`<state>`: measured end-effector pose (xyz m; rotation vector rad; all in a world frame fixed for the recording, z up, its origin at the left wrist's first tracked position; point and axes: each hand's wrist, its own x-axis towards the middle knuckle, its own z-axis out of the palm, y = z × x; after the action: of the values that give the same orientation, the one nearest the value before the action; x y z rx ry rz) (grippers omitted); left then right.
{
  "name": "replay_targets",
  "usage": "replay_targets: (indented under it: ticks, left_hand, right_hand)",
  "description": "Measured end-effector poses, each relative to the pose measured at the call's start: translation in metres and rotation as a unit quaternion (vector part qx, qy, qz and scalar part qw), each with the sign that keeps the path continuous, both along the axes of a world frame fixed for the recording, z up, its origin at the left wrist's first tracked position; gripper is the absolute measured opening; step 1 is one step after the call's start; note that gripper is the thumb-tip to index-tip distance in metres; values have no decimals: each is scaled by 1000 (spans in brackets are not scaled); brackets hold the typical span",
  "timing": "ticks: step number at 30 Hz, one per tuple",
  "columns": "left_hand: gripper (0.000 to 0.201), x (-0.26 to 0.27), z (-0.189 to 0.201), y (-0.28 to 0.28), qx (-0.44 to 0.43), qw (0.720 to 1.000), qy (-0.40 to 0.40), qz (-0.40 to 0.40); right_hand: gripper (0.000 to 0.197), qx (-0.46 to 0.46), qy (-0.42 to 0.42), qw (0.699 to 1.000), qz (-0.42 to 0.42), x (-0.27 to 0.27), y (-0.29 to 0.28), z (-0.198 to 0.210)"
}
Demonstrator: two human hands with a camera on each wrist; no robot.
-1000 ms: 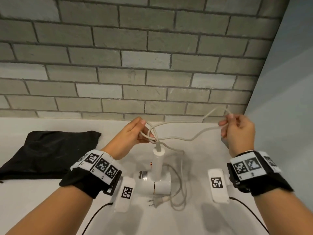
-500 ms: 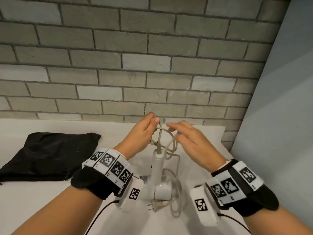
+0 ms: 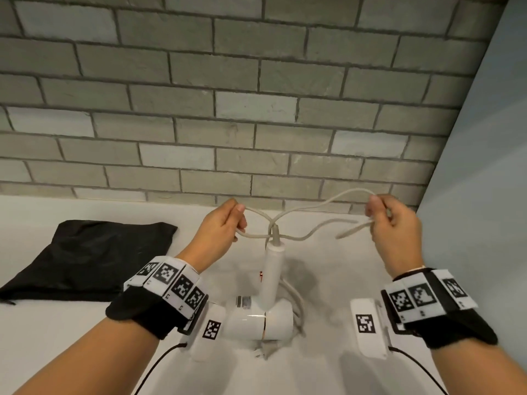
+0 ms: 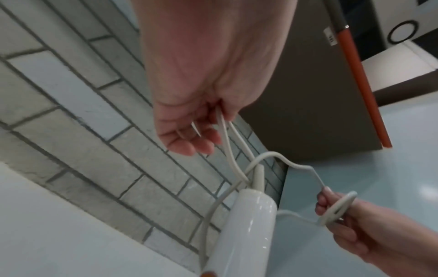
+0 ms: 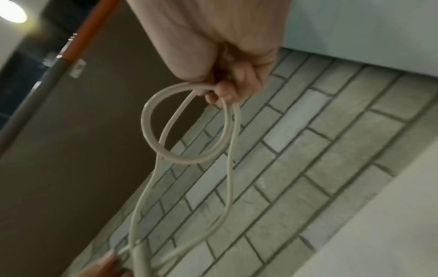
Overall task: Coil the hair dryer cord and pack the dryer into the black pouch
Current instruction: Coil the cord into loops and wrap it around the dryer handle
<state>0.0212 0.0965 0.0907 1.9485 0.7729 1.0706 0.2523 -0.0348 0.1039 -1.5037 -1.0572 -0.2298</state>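
Observation:
A white hair dryer (image 3: 263,319) stands on its barrel on the white counter (image 3: 57,337), handle (image 3: 274,269) pointing up. Its pale cord (image 3: 313,232) rises from the handle top and spreads to both sides. My left hand (image 3: 225,226) pinches cord loops just left of the handle; the left wrist view shows the strands (image 4: 225,138) running through its fingers. My right hand (image 3: 390,220) holds a small cord loop (image 5: 184,123) out to the right. The plug (image 3: 261,352) lies in front of the barrel. The black pouch (image 3: 82,255) lies flat at the left.
A grey brick wall (image 3: 256,95) backs the counter. A pale blue side wall (image 3: 484,195) closes it at the right, close to my right hand. Slack cord (image 3: 296,306) lies beside the dryer barrel.
My right hand came in to meet the left at the handle top, then swung back out to the right with a loop of cord. The left hand stayed by the handle.

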Motion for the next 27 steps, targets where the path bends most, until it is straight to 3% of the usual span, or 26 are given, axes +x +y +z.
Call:
replay_targets:
  ticks: [5, 8, 9, 12, 14, 17, 20, 22, 25, 27]
  left_hand:
    - [30, 2, -7, 4, 1, 1000, -8, 23]
    - [27, -2, -9, 7, -35, 998, -48, 36]
    - [27, -2, -8, 6, -51, 997, -57, 27]
    - [24, -2, -4, -1, -96, 994, -51, -22]
    - [23, -1, 2, -6, -96, 994, -23, -45]
    - [23, 1, 11, -10, -90, 994, -18, -53]
    - [24, 8, 16, -14, -64, 997, -9, -37]
    - [26, 11, 17, -17, -39, 999, 7, -28]
    - [26, 11, 19, -22, -8, 1000, 25, -12]
    - [26, 11, 19, -25, 13, 999, 35, -1]
  right_hand:
    - [27, -27, 124, 985, -113, 53, 5, -52]
    - [32, -61, 291, 945, -140, 75, 5, -86]
    - [28, -102, 304, 936, -143, 78, 3, -95]
    - [19, -296, 173, 929, -136, 67, 0, -105]
    - [19, -350, 35, 929, -115, 46, 2, -92]
    - [62, -328, -132, 935, -17, 7, 3, -54]
    - [74, -442, -209, 848, 204, -31, 2, -18]
    - [64, -453, -159, 819, 314, -48, 5, -12]
    - [52, -373, 28, 852, 367, -63, 9, -9]
    - [44, -344, 78, 848, 395, -76, 11, -3]
